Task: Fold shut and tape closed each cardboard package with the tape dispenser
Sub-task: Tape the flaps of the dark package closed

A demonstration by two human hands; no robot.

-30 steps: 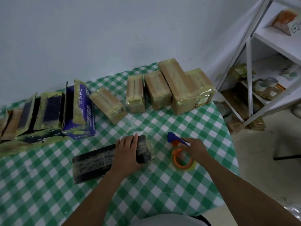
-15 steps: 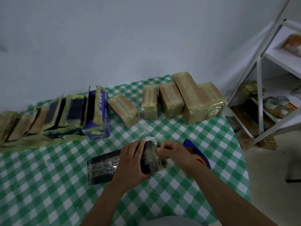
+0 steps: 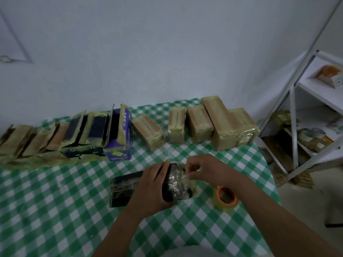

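Currently left hand (image 3: 154, 188) grips the black package (image 3: 126, 190), right hand (image 3: 204, 169) pinches tape (image 3: 182, 176) at its end; risk: tape wrinkles or self-sticks if tension slackens.

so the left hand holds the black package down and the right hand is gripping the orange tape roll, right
Not quite. The left hand does hold the black package down, but the right hand is not on the orange roll. It pinches tape at the package's right end, and the roll lies on the table beside that forearm. The head view shows this.
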